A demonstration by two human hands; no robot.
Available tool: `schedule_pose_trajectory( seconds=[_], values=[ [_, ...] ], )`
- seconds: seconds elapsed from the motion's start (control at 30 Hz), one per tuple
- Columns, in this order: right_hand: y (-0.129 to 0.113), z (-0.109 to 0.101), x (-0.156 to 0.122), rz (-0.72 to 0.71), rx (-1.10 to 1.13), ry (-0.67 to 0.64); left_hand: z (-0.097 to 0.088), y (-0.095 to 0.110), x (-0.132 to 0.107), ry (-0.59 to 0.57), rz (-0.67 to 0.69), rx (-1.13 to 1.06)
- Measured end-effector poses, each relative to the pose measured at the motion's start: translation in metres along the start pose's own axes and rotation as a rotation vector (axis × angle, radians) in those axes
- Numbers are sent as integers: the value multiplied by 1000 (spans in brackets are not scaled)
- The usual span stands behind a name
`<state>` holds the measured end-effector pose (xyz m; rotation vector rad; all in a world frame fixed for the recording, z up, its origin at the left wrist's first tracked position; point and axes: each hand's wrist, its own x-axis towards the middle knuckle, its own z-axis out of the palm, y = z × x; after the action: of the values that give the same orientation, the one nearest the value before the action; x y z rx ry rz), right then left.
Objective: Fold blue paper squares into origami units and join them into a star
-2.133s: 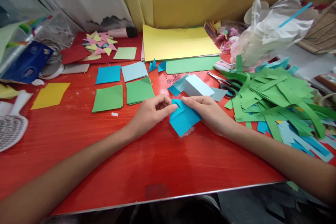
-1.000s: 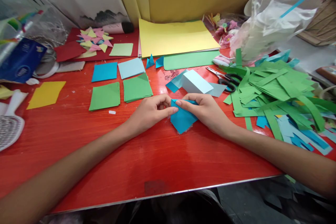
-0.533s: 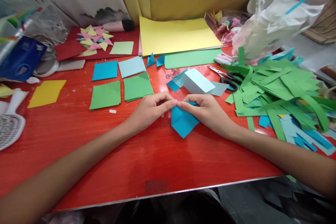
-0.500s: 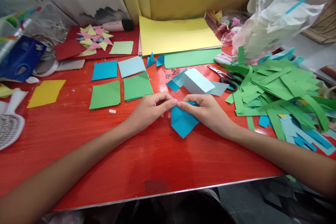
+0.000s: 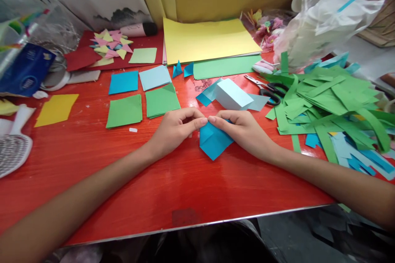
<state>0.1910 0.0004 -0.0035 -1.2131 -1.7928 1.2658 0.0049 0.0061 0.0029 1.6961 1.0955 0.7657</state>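
A blue sheet of origami paper [image 5: 213, 144] with creases in it is held just above the red table, one corner pointing toward me. My right hand [image 5: 243, 129] pinches its upper edge between thumb and fingers. Opposite, my left hand [image 5: 182, 127] is closed too, thumb and forefinger pinching the paper's top corner; the two thumb tips almost meet. Beyond the hands lie a folded light-blue paper strip [image 5: 235, 93] and two small folded blue pieces [image 5: 177, 69]. Left of these are stacks of green squares [image 5: 124, 111], a blue square [image 5: 124, 82] and light-blue squares [image 5: 154, 77].
Scissors [image 5: 268, 89] lie beside a heap of green paper scraps [image 5: 333, 98] at right. A plastic bag [image 5: 327, 24] stands behind them. Yellow sheets [image 5: 210, 41] lie at the back. At left are a yellow paper [image 5: 57, 109], a hairbrush [image 5: 15, 148] and a blue packet [image 5: 27, 70].
The hands and blue paper have barely moved; the thumb tips are slightly farther apart, and the paper's lower corner has shifted a little to the left.
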Motion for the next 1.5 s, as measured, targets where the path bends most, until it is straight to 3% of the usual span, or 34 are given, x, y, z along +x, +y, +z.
schedule_pose_trajectory(
  seconds=[0.27, 0.47, 0.6, 0.73, 0.83, 0.97, 1.13, 1.5],
  values=[
    [1, 1, 0, 47, 116, 116, -1, 0, -2, 151, -70, -120],
    [7, -1, 7, 81, 458, 139, -3, -9, 5, 310, -39, -325],
    [8, 1, 8, 30, 473, 155, -3, -11, 7, 294, -43, -347],
    [11, 0, 9, 16, 408, 215, 0, -9, 5, 139, -57, -237],
    [9, -1, 9, 30, 317, 169, 1, -7, 4, 61, -66, -180],
    [5, -2, 8, 43, 176, 123, 1, -7, 5, 67, -105, -173],
    [8, -1, 8, 33, 265, 206, -1, -6, 5, 93, -97, -161],
    [7, -1, 1, -284, -21, 247, -2, -5, 4, 122, -96, -225]
  ],
)
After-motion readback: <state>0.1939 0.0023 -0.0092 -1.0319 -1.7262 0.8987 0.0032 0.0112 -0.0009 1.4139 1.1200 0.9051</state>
